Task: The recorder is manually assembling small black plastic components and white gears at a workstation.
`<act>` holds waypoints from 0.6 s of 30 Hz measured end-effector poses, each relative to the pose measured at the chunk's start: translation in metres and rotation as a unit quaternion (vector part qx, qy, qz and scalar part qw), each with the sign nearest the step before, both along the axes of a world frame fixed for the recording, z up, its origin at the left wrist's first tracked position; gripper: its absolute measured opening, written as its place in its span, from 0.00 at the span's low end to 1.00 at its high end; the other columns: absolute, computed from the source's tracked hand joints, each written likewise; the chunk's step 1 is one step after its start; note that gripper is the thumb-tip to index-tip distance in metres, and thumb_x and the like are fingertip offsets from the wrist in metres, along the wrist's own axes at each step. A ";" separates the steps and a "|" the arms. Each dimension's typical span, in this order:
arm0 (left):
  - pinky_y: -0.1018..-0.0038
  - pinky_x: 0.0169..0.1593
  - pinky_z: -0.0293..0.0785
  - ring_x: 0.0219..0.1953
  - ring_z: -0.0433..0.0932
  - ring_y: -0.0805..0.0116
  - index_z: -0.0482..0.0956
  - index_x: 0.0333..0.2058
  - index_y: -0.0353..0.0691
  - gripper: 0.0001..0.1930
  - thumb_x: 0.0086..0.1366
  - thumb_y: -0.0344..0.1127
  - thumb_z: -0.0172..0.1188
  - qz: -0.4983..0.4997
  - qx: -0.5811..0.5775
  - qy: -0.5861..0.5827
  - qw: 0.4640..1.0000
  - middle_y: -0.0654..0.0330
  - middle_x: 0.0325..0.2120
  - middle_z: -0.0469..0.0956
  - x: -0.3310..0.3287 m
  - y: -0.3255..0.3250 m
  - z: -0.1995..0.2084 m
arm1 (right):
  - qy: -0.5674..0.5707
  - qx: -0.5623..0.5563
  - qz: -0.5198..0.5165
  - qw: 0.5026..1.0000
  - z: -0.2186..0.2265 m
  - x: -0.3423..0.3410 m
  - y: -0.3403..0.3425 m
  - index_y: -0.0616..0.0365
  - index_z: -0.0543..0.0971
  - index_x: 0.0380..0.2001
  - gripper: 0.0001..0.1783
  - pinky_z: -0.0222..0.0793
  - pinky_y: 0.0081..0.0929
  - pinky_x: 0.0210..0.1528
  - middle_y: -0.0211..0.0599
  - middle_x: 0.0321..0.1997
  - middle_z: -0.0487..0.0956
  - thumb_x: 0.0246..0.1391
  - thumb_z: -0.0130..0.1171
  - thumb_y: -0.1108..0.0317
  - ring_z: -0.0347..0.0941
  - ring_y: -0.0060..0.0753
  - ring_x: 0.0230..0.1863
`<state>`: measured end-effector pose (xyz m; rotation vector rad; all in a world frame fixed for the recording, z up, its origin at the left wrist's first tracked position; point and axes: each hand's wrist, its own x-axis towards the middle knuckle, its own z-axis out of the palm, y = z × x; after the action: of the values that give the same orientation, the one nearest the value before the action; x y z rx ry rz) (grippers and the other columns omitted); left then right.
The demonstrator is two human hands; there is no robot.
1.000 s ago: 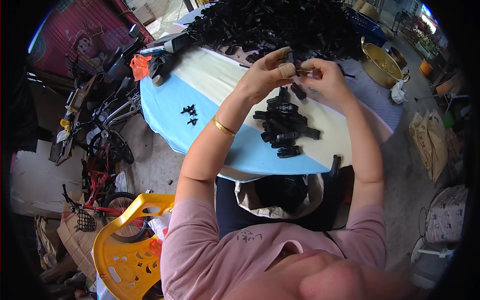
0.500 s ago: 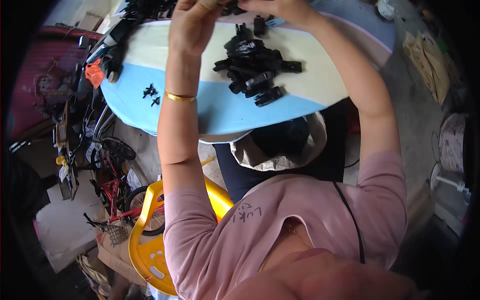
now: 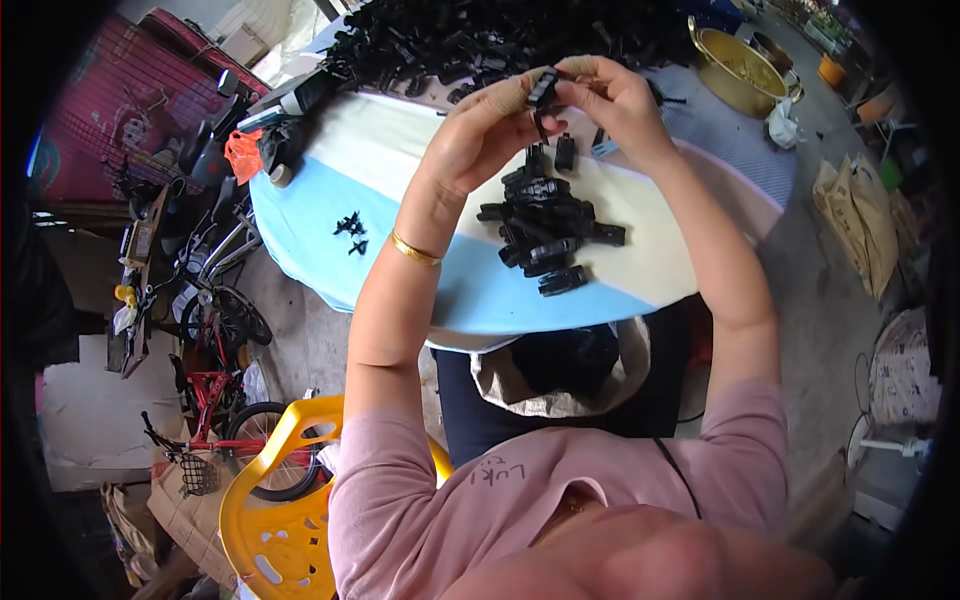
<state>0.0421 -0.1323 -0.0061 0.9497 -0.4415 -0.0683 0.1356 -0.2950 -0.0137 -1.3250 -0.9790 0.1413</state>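
Note:
Over the far part of the table, my left hand (image 3: 478,135) and my right hand (image 3: 615,105) meet fingertip to fingertip. Between them they pinch a small black ribbed plastic part (image 3: 543,88); its exact kind cannot be made out. Tan wraps cover some fingertips of both hands. Just on the near side of my hands lies a loose pile of black plastic pieces (image 3: 548,215). A few tiny black bits (image 3: 350,230) rest farther left on the blue stripe of the tablecloth (image 3: 320,260).
A big heap of black parts (image 3: 430,45) covers the table's far side. A gold-coloured pot (image 3: 740,65) stands at the far right. An open woven sack (image 3: 635,370) sits at my lap. A yellow chair (image 3: 280,520) and red bicycle (image 3: 205,400) are at left.
The view has tipped toward the far side, so the far heap and pot now show. Both hands, cut off at the top edge before, are now fully visible, with the black part between them.

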 end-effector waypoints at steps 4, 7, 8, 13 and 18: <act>0.63 0.54 0.65 0.44 0.72 0.61 0.62 0.51 0.29 0.22 0.60 0.33 0.52 0.005 0.002 -0.004 1.000 0.55 0.42 0.71 -0.001 0.003 0.005 | -0.035 0.019 0.019 0.999 0.009 -0.004 0.001 0.62 0.74 0.38 0.12 0.68 0.13 0.38 0.27 0.30 0.76 0.47 0.57 0.77 0.71 0.14 0.33; 0.64 0.51 0.69 0.42 0.74 0.58 0.68 0.47 0.34 0.18 0.56 0.25 0.55 0.033 -0.016 0.022 0.999 0.54 0.40 0.73 0.001 0.005 0.001 | -0.022 0.009 0.074 0.997 0.016 -0.012 -0.003 0.61 0.73 0.39 0.12 0.67 0.12 0.39 0.25 0.29 0.74 0.49 0.54 0.78 0.70 0.14 0.33; 0.65 0.50 0.70 0.41 0.75 0.58 0.69 0.45 0.34 0.17 0.55 0.24 0.55 0.050 -0.012 0.021 0.998 0.53 0.39 0.74 0.003 0.000 0.002 | -0.011 0.023 0.064 0.998 0.015 -0.012 -0.004 0.61 0.73 0.39 0.10 0.65 0.10 0.34 0.25 0.28 0.73 0.50 0.52 0.76 0.69 0.13 0.30; 0.72 0.46 0.71 0.39 0.75 0.64 0.68 0.44 0.34 0.15 0.56 0.23 0.54 0.251 0.167 -0.035 0.953 0.55 0.36 0.74 -0.001 -0.011 0.006 | 0.064 -0.001 0.034 0.997 0.014 -0.014 -0.004 0.60 0.72 0.37 0.08 0.56 0.06 0.22 0.25 0.25 0.70 0.54 0.50 0.71 0.60 0.08 0.21; 0.79 0.45 0.70 0.38 0.73 0.75 0.69 0.43 0.30 0.15 0.55 0.21 0.55 0.344 0.208 -0.081 0.912 0.60 0.35 0.74 -0.003 -0.023 0.005 | 0.004 -0.012 0.004 1.000 0.011 -0.021 0.001 0.60 0.73 0.33 0.06 0.51 0.07 0.19 0.24 0.23 0.71 0.55 0.50 0.70 0.58 0.07 0.20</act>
<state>0.0394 -0.1549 -0.0014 1.4956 -0.2228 0.5837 0.1145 -0.2938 -0.0030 -1.3432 -0.9788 0.1640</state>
